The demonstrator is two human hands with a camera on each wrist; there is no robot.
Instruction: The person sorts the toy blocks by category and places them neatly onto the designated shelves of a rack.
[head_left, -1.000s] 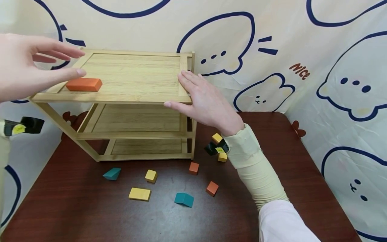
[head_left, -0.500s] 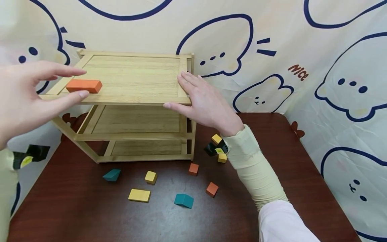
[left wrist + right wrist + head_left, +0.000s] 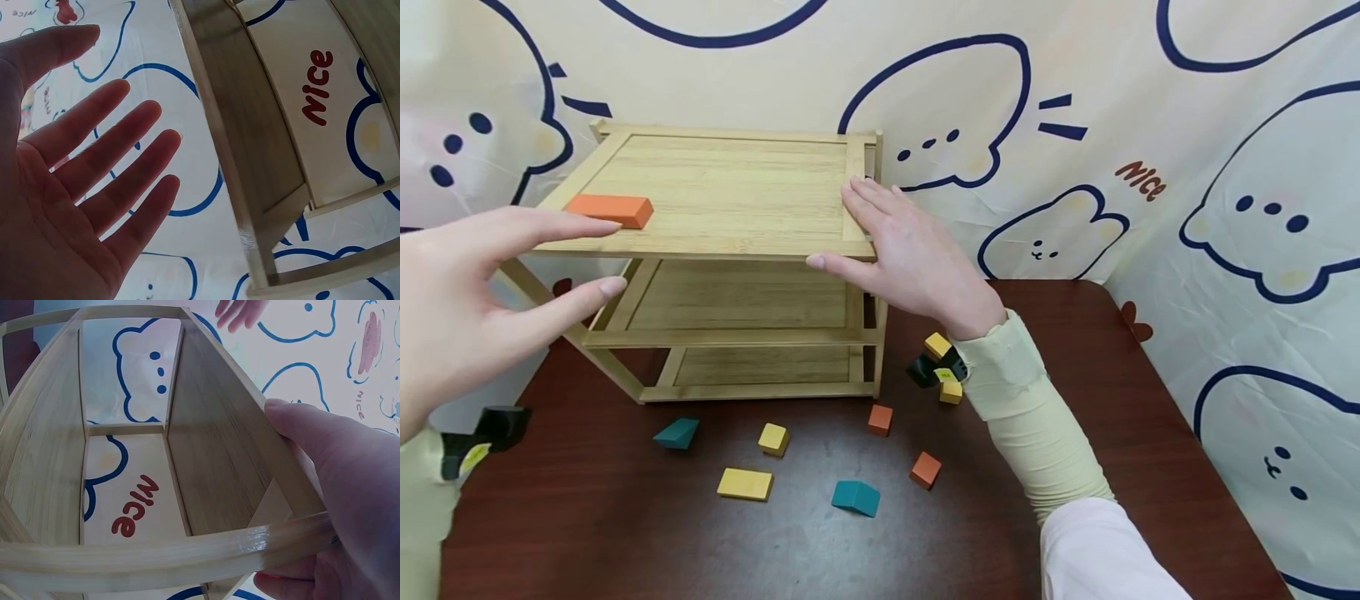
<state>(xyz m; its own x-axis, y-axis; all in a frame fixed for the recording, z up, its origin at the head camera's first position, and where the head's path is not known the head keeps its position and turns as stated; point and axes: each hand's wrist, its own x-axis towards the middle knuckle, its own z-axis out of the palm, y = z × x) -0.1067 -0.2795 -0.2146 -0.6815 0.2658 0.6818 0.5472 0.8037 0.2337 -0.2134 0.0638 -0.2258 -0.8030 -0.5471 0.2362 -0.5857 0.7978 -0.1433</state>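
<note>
An orange rectangular block (image 3: pixel 617 210) lies near the front left corner of the top board of a wooden three-tier shelf (image 3: pixel 722 192). My left hand (image 3: pixel 452 308), fingers extended and thumb apart, hovers in front of that corner. In the head view its index finger overlaps part of the block; the left wrist view shows the palm and spread fingers holding nothing. My right hand (image 3: pixel 913 254) rests on the shelf's front right corner. Its straight fingers lie on the top board, and the thumb (image 3: pixel 287 415) runs along the front edge.
On the dark brown table (image 3: pixel 647 533) before the shelf lie teal blocks (image 3: pixel 856 497), a yellow rectangular block (image 3: pixel 745 483), a yellow cube (image 3: pixel 773 438) and orange cubes (image 3: pixel 926 470). More yellow blocks (image 3: pixel 951 392) sit by the right wrist. Patterned cloth (image 3: pixel 1247 250) hangs behind.
My left hand has come down from above the orange block to in front of the shelf's top edge. The right hand, shelf and blocks have stayed in place.
</note>
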